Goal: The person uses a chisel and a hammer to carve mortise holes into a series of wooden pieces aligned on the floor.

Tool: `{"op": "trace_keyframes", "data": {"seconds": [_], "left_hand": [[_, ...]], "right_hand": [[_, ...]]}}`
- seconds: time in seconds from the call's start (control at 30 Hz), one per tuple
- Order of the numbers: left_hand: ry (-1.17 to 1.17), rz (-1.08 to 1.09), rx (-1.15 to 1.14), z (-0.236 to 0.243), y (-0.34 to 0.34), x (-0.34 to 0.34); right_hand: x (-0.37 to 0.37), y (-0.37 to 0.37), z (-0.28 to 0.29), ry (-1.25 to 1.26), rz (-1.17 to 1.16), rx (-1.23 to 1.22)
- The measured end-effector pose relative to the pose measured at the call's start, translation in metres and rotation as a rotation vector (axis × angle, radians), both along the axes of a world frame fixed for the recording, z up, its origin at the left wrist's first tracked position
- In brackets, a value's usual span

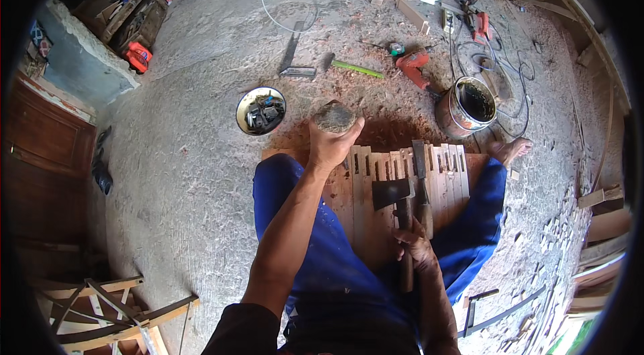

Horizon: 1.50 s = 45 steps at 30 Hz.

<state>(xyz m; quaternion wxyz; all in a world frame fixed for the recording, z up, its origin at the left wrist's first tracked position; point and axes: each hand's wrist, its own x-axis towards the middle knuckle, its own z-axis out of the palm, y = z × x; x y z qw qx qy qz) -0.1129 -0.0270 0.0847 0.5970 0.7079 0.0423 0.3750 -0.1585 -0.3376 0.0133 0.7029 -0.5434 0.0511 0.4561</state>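
Observation:
My left hand [332, 143] is closed around a rough grey-brown block [335, 117], held out past my left knee; I cannot tell if it is stone or wood. In my right hand [417, 249] is the wooden handle of a hatchet [394, 193], its dark blade pointing left. Between my legs lies a row of wooden slats [362, 197] with slots cut near their far ends. Just right of the hatchet, a chisel [422, 190] rests over the slats, blade facing away from me.
Beyond the slats are a bowl of metal parts [261, 111], a try square [295, 71], a green-handled hammer [357, 69], a red drill [413, 68] and a stained bucket [465, 108]. Cables [500, 63] and wood offcuts [409, 13] lie far right. A wooden frame [121, 315] stands near left.

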Motion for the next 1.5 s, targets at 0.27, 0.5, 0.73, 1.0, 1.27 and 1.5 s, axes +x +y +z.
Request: {"op": "trace_keyframes", "data": {"seconds": [0.27, 0.5, 0.73, 1.0, 1.27, 1.5], "left_hand": [[0.023, -0.027, -0.124, 0.0, -0.008, 0.001], [0.077, -0.01, -0.006, 0.0, -0.014, 0.005], [0.036, 0.077, -0.019, -0.001, -0.002, -0.002], [0.069, -0.007, 0.164, 0.006, -0.015, 0.009], [0.095, 0.042, -0.012, 0.0, -0.005, -0.009], [0.015, 0.061, 0.495, -0.009, -0.003, -0.004]], "right_hand": [[0.0, 0.003, 0.006, -0.012, 0.01, 0.002], [0.0, 0.0, 0.003, -0.002, 0.003, -0.001], [-0.003, 0.006, 0.012, -0.052, 0.013, -0.016], [-0.009, 0.008, 0.032, -0.256, 0.073, -0.071], [0.002, 0.014, 0.11, -0.413, 0.106, -0.171], [0.026, 0.029, 0.161, -1.062, 0.309, -0.47]]}}
